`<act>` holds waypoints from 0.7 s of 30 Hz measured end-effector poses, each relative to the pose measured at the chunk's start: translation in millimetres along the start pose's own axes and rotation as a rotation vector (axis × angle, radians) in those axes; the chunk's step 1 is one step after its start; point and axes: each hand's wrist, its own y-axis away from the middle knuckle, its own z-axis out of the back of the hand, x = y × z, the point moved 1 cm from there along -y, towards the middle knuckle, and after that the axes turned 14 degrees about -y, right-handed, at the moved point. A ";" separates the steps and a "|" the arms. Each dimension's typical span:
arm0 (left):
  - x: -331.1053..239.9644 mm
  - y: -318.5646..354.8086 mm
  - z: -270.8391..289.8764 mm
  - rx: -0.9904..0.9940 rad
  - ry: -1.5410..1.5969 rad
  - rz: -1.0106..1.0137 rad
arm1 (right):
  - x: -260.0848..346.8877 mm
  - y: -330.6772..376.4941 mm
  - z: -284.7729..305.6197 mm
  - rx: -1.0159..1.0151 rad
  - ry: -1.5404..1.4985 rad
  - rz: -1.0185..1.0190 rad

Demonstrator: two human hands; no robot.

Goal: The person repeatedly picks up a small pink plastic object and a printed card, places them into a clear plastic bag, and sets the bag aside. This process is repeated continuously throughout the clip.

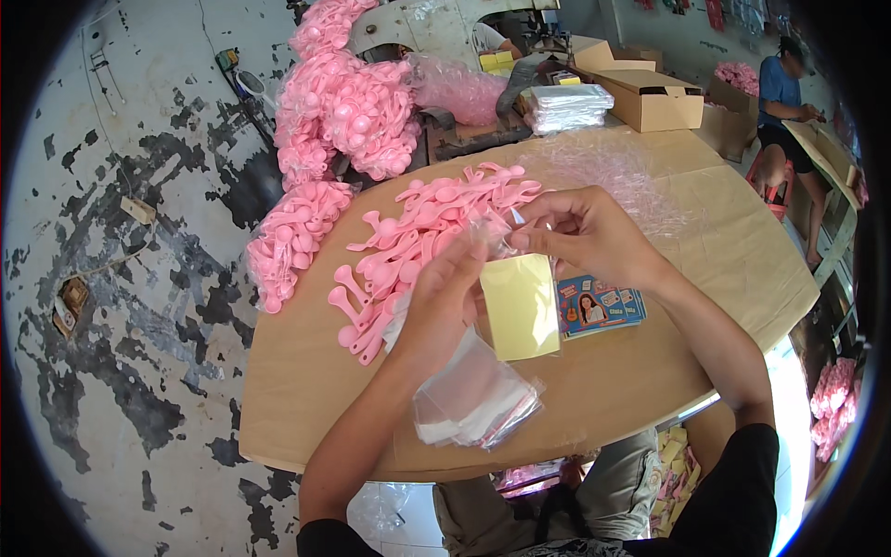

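Both hands are raised over the table, pinching the top of a clear plastic bag. A pale yellow card (522,306) shows through the bag, hanging below the fingers. My left hand (447,290) grips the bag's left side with thumb and fingers. At its upper right edge, my right hand (594,232) is closed on the plastic near the opening. Just beyond lies a heap of pink plastic spoons (408,243). Under my left wrist is a stack of clear bags (478,399). Blue printed cards (601,306) lie to the right of the yellow card.
Bulging bags of pink spoons (348,111) stand past the table's far left edge. Thin clear plastic strips (608,181) are scattered on the brown table (724,278). At the back are packed clear bags (568,107) and a cardboard box (657,100). Another person (784,93) sits far right.
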 end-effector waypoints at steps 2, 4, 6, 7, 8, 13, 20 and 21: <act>5.5 0.8 -0.1 0.011 -0.042 0.020 | -4.0 4.8 -2.7 0.007 -0.046 0.034; 7.8 1.6 0.1 0.022 -0.089 0.043 | -7.9 9.3 -3.3 0.012 -0.097 0.069; 5.9 1.3 2.6 0.001 -0.138 0.015 | -10.1 12.1 -2.3 0.081 -0.108 0.058; 6.5 1.9 1.7 0.003 -0.137 0.024 | -9.3 13.8 -2.2 0.078 -0.114 0.052; 6.4 2.0 1.8 -0.010 -0.130 0.013 | -8.1 14.0 -2.0 0.057 -0.082 0.040; -1.1 1.7 2.3 -0.048 -0.174 -0.019 | -11.5 10.7 3.4 0.082 -0.084 0.083; 4.4 -1.1 10.4 0.002 -0.254 -0.044 | -16.9 9.2 7.3 0.082 -0.136 0.098; 3.6 -1.1 11.3 0.005 -0.247 -0.058 | -16.2 9.8 7.0 0.076 -0.129 0.102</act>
